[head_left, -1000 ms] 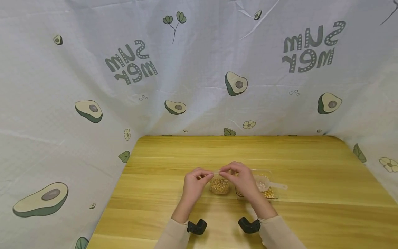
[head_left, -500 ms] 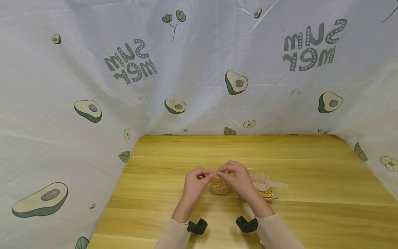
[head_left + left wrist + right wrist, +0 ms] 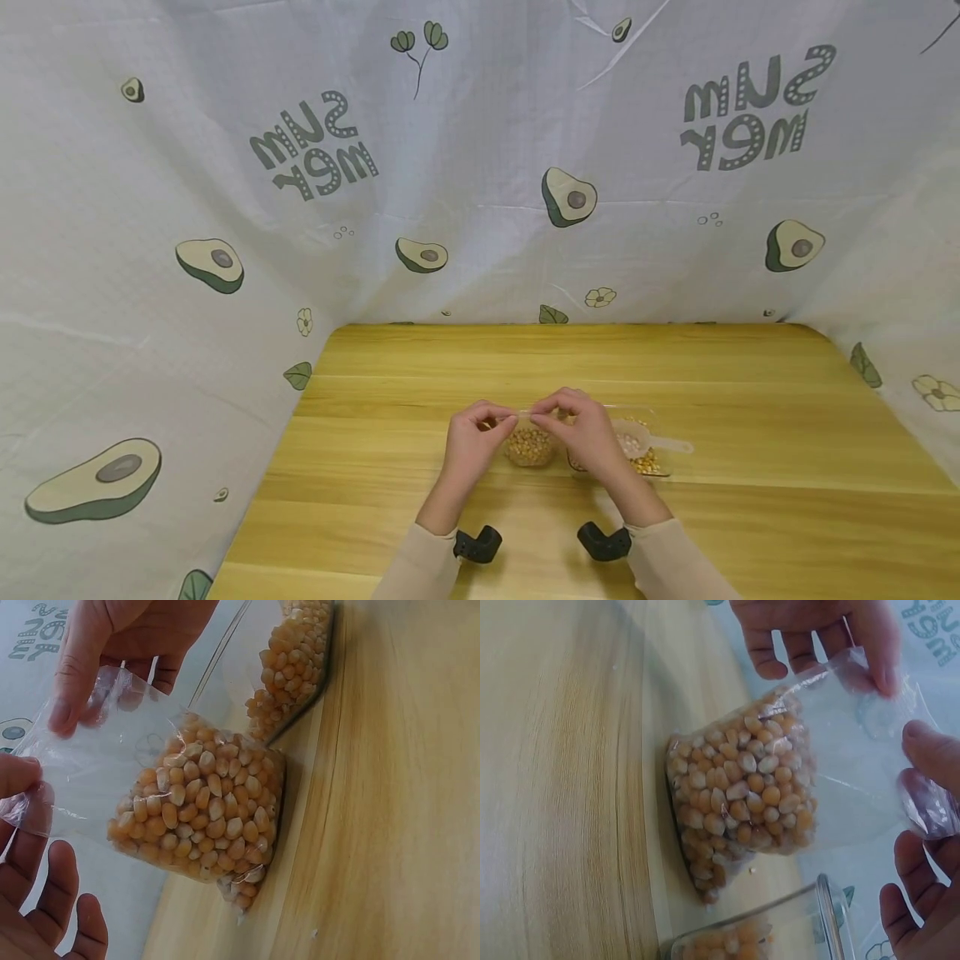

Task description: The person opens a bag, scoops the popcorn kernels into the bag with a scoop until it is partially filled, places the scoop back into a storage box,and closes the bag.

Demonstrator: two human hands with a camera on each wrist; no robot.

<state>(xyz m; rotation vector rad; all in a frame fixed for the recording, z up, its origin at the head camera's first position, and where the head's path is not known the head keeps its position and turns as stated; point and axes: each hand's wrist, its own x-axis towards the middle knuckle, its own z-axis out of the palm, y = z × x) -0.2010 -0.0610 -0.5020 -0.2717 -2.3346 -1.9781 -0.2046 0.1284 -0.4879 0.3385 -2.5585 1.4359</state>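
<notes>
A clear plastic bag (image 3: 199, 802), its lower part filled with corn kernels, stands upright on the wooden table. My left hand (image 3: 471, 442) pinches one top corner between thumb and forefinger. The opposite corner is pinched by my right hand (image 3: 588, 437), and the top edge stretches between the two. Above the kernels the bag's film is see-through and creased near the fingertips. Right beside the bag, partly behind my right hand, a glass container (image 3: 825, 922) holds more kernels. A translucent scoop (image 3: 633, 442) with some kernels in it lies in that container.
The wooden table (image 3: 390, 383) runs back to a hanging pale cloth (image 3: 480, 150) printed with avocados. The scoop's handle (image 3: 672, 446) sticks out over the container's right side. A small bit (image 3: 315, 933) lies on the table near the bag.
My right hand moved left toward my left hand, then back right, so the fingertips are apart again with the bag's top edge between them. The left hand has hardly moved.
</notes>
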